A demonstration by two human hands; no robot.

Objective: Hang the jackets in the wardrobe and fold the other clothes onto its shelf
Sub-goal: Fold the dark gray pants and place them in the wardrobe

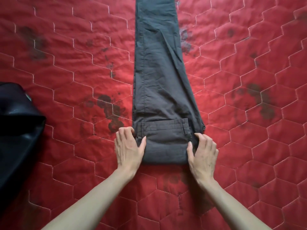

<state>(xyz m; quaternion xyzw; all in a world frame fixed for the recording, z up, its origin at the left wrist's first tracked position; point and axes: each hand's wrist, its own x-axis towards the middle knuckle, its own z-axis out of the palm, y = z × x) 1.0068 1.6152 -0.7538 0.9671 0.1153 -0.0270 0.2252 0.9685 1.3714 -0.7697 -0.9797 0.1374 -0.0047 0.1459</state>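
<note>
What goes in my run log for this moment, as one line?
step: folding | item: dark grey cotton trousers, waist end turned over | left hand, right hand: gripping fold | surface: red quilted bedspread

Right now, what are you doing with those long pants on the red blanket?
A person is folding a pair of dark grey trousers laid flat on a red quilted bedspread. The waist end has been turned over once into a short fold nearest the person. The left hand grips one side of that fold and the right hand grips the other. The legs stretch away, unfolded. A black garment lies at the left edge.
</note>
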